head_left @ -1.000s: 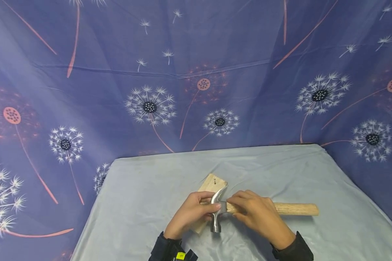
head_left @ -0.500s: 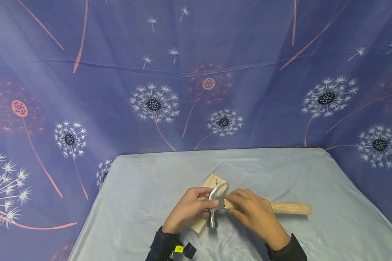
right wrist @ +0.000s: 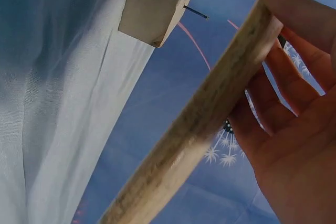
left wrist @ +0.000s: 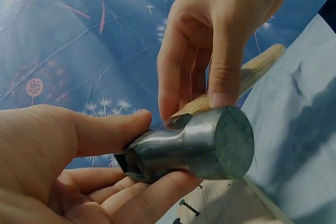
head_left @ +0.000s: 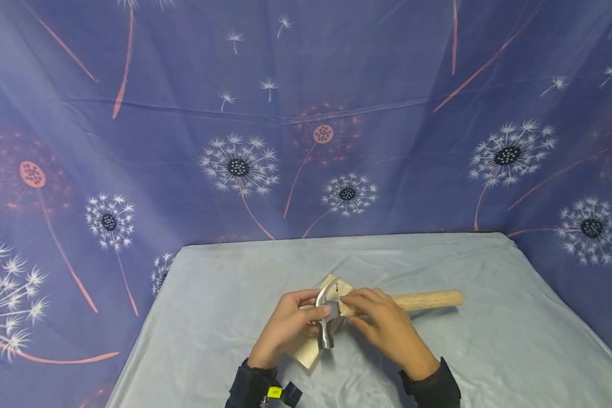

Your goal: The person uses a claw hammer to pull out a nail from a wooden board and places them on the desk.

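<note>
A claw hammer is between both hands, its steel head (head_left: 325, 324) facing claw-up and its wooden handle (head_left: 430, 300) reaching to the right. My left hand (head_left: 283, 326) pinches the head between thumb and fingers. My right hand (head_left: 387, 326) grips the handle close to the head. An opening shows in the metal in the left wrist view; whether the handle is seated in the head, I cannot tell. Below lies a pale wooden board (head_left: 306, 354), partly hidden, with a nail (head_left: 337, 287) standing near its far end. More nails (left wrist: 189, 207) show in the left wrist view.
A light grey-blue cloth (head_left: 245, 277) covers the table under the board. Behind the table hangs a blue curtain (head_left: 408, 170) with a dandelion print. A dark cuff with a yellow tag (head_left: 274, 392) sits at the left wrist.
Both hands and the hammer have shifted left. The handle has tilted, its far end now higher in the head view. The board stays nearly in place.
</note>
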`<state>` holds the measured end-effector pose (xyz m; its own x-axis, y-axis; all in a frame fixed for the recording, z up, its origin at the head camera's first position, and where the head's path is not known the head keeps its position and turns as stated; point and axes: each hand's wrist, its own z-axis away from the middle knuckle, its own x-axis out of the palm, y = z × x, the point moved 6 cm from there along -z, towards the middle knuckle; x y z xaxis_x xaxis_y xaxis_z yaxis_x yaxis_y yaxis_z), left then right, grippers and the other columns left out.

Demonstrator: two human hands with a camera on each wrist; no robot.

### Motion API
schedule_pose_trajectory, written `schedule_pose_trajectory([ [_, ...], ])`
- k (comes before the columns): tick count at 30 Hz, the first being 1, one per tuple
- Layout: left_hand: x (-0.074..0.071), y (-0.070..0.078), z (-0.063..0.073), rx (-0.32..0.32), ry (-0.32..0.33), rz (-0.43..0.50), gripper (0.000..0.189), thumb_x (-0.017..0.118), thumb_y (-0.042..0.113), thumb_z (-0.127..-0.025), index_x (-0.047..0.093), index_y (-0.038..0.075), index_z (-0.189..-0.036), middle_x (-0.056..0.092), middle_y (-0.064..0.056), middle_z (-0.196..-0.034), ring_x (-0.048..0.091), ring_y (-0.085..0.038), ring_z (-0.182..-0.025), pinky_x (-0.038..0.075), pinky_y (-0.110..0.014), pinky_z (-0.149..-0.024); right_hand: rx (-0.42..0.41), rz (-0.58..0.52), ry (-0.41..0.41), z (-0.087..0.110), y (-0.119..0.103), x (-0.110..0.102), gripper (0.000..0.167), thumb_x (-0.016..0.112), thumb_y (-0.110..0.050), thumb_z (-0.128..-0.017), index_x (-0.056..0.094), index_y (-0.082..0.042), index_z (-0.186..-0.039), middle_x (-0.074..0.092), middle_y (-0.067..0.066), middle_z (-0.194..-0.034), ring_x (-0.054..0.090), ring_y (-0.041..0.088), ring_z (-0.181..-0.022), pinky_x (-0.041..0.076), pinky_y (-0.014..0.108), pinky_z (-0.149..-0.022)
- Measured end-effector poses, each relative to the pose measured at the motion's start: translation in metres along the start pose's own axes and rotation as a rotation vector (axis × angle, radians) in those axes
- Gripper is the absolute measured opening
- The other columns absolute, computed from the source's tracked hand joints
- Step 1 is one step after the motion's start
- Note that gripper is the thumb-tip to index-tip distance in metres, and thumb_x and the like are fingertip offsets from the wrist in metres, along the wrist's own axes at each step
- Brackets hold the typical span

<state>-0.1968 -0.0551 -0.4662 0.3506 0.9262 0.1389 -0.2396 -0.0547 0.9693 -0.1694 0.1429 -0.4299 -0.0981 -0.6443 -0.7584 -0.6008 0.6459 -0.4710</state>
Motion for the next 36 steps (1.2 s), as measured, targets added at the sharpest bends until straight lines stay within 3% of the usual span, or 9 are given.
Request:
schedule_pose_trajectory([
  [6,-0.002,-0.001,-0.003,0.004,0.030,0.004,0.061,0.081,0.017,-0.097,0.057,-0.004,-0.149,0.071,-0.019,-0.128,0.076,-0.029,-0.094,0.063,-0.038,-0.077,0.078,-0.105,-0.003,0.001,0.007,-0.001,0.036,0.083,-0.010,-0.095,0.076,-0.019,-0.129,0.068,-0.006,-0.134,0.062,0.016,-0.124,0.058,0.042,-0.094],
  [11,-0.007,0.001,-0.001,0.022,0.061,0.027,0.062,0.081,0.013,-0.096,0.055,-0.007,-0.149,0.071,-0.020,-0.125,0.076,-0.027,-0.090,0.064,-0.039,-0.077,0.036,-0.093,0.057,-0.001,0.007,-0.005,0.025,0.080,-0.008,-0.097,0.078,-0.017,-0.120,0.067,-0.003,-0.132,0.061,0.019,-0.125,0.056,0.044,-0.096],
  [17,-0.019,0.005,0.000,0.051,0.124,0.044,0.061,0.079,0.008,-0.097,0.052,-0.012,-0.149,0.064,-0.026,-0.131,0.076,-0.029,-0.090,0.064,-0.041,-0.078,0.009,-0.059,0.126,0.000,0.012,-0.017,0.029,0.079,0.001,-0.095,0.077,-0.016,-0.118,0.068,-0.001,-0.130,0.062,0.020,-0.123,0.055,0.045,-0.096],
  [22,-0.028,0.006,0.003,0.054,0.144,0.040,0.064,0.078,0.008,-0.097,0.049,-0.013,-0.150,0.058,-0.029,-0.139,0.076,-0.033,-0.096,0.063,-0.042,-0.083,0.081,-0.026,0.128,0.005,0.023,-0.021,0.026,0.079,-0.006,-0.098,0.077,-0.019,-0.120,0.068,-0.006,-0.129,0.064,0.019,-0.122,0.057,0.047,-0.094],
  [27,-0.033,0.006,0.003,0.054,0.156,0.046,0.063,0.079,0.008,-0.098,0.050,-0.011,-0.151,0.058,-0.028,-0.138,0.076,-0.033,-0.098,0.063,-0.042,-0.084,0.174,-0.009,0.126,0.008,0.035,-0.023,0.023,0.078,-0.011,-0.100,0.078,-0.021,-0.121,0.070,-0.011,-0.124,0.069,0.019,-0.116,0.060,0.046,-0.085],
  [36,-0.031,0.014,0.007,0.077,0.142,0.058,0.060,0.076,0.007,-0.099,0.050,-0.013,-0.149,0.066,-0.025,-0.129,0.076,-0.030,-0.096,0.063,-0.042,-0.083,0.302,-0.027,0.103,0.014,0.052,-0.029,0.022,0.067,-0.023,-0.109,0.076,-0.016,-0.128,0.072,-0.001,-0.124,0.071,0.025,-0.111,0.059,0.051,-0.084],
])
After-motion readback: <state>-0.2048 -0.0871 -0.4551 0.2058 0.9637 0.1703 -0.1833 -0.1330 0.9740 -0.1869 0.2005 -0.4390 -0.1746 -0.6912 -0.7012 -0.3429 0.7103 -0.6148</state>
